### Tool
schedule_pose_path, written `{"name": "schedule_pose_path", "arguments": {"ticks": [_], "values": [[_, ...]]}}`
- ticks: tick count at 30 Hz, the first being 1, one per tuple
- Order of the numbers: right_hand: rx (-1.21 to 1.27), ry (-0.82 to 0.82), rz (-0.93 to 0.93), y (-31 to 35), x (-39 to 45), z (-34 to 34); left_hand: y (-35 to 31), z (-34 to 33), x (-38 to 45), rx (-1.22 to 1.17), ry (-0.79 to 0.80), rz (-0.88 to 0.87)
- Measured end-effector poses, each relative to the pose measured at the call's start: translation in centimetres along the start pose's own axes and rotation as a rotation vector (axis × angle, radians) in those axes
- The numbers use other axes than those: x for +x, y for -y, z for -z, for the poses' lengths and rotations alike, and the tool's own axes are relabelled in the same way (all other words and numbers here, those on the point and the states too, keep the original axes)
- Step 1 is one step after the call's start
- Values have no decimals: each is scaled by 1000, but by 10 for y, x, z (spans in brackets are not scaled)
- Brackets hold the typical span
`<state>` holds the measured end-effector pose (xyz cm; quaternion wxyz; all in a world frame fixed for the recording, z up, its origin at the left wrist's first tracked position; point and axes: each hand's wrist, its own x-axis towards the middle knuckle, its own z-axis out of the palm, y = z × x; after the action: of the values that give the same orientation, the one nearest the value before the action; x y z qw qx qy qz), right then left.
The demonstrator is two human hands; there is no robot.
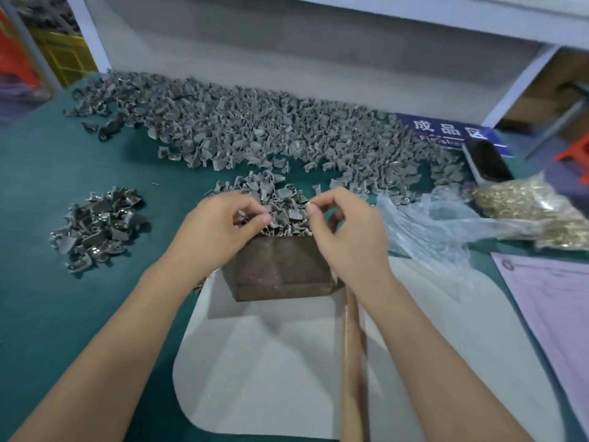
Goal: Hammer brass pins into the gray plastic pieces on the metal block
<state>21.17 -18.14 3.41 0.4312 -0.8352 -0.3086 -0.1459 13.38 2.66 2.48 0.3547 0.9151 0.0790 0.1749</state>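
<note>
Wooden hammer handle (352, 362) lies near, on white pad (287, 362), under right forearm. Metal block (280, 269) on pad's far edge, rusty brown. Left hand (220, 228) and right hand (347, 231) above block, fingers pinched on small gray plastic pieces (283, 208); pin not discernible. Bag of brass pins (526, 212) right. Large gray-piece heap (271, 122) far across green bench (47, 314).

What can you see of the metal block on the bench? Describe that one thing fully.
The metal block is a dark brown, rusty-looking slab with flat faces and a speckled, worn front. It stands upright on a pale mat over the green bench. Gray plastic pieces lie heaped at its top and behind it. A wooden handle runs up to its right corner. Both wrists pass over its upper edge; contact cannot be told.
</note>
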Motion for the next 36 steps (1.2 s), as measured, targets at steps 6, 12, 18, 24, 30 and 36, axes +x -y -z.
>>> {"name": "schedule_pose_path", "arguments": {"ticks": [6, 12, 18, 24, 30, 36], "values": [[39, 24, -94, -19, -2, -3, 4, 6, 17, 240, 78, 71], [78, 31, -140, -22, -5, -10, -14, 8, 42, 402, 184, 70], [101, 60, -168, -22, -6, -14, -28, -2, 49, 483, 288, 78], [116, 72, -158, -20, -7, -14, -23, -12, 44, 490, 214, 80], [83, 68, -125, -16, -7, -13, -20, -16, 12, 88, -90, 10], [-41, 27, -27, 1, -9, -8, -19, -19, -31, -219, -229, -17]]}}
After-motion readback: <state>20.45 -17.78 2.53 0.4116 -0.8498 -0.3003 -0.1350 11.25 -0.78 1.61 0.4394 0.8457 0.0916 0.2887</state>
